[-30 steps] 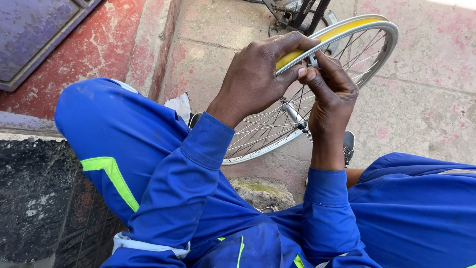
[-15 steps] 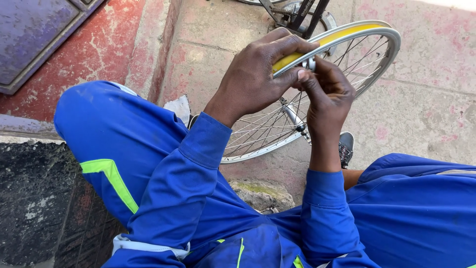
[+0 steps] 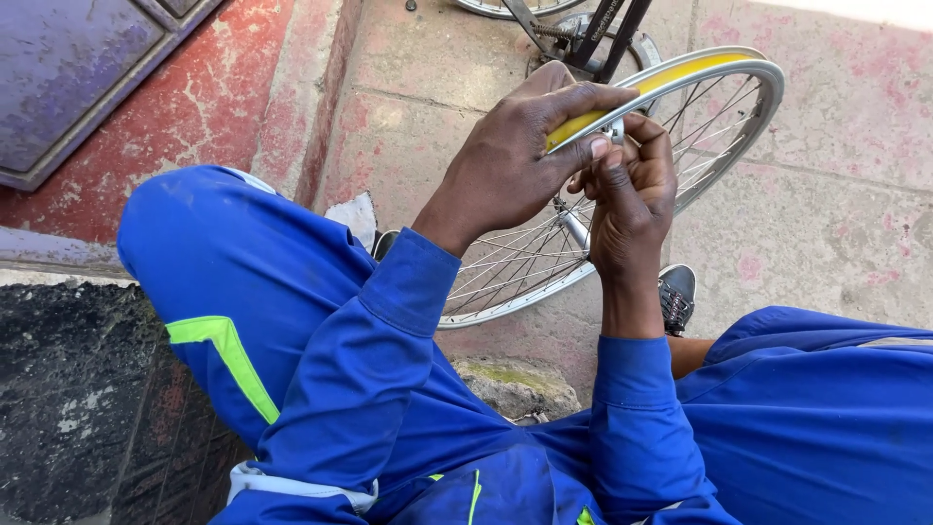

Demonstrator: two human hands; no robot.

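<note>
Both hands grip one wheel rim [image 3: 724,73]; left hand [image 3: 515,160] clasps its yellow strip [image 3: 583,123]; right hand [image 3: 632,190] fingers pinch it.

Bare pavement [image 3: 826,224] lies open right of the wheel [image 3: 739,97]; a bicycle frame [image 3: 593,39] crowds above.

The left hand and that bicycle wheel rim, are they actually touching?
Touching. The head view shows the left hand draped over the wheel rim, its fingers curled across the yellow rim strip with no gap showing.
</note>
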